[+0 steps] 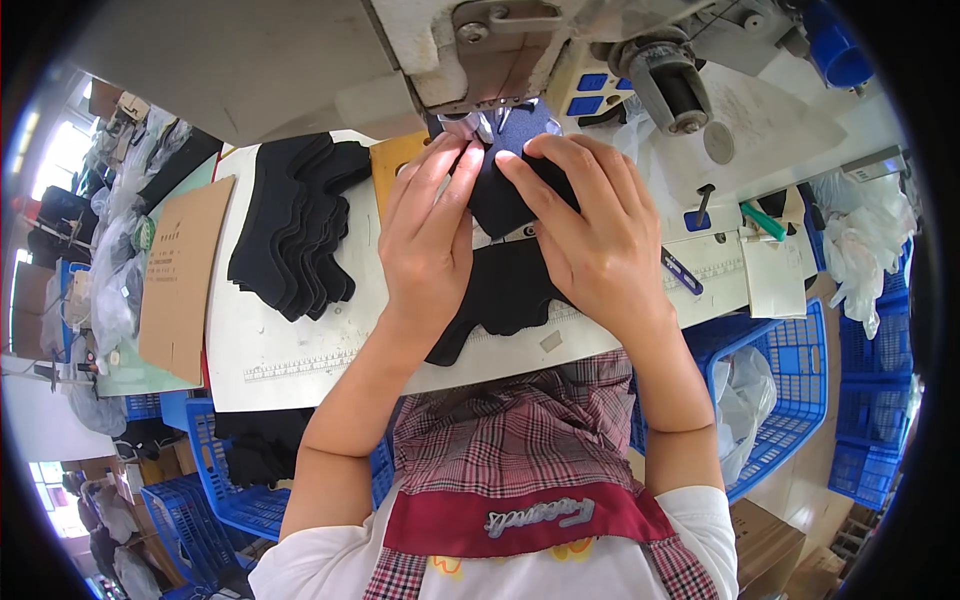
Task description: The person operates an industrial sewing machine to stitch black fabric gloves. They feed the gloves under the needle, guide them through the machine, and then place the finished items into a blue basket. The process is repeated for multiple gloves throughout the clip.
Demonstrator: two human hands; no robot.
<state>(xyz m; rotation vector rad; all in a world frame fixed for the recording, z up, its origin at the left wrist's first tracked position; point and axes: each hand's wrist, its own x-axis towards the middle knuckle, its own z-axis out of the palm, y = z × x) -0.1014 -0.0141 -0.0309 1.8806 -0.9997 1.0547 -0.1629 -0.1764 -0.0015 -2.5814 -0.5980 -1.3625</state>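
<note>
Overhead, the sewing machine (500, 50) leans over my table (300, 350), with a stack (295, 220) of cut pieces waiting left. Both my left hand (428, 235) and right hand (590, 230) lie flat, fingers spread, pinning the dark fabric (505, 270) under the needle so it stays aligned.

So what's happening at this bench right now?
A person sits at a sewing machine, both hands flat on a dark fabric piece that runs under the needle area. The left hand and right hand press it side by side on the white table. A stack of black cut pieces lies to the left, beside a brown cardboard sheet.
</note>
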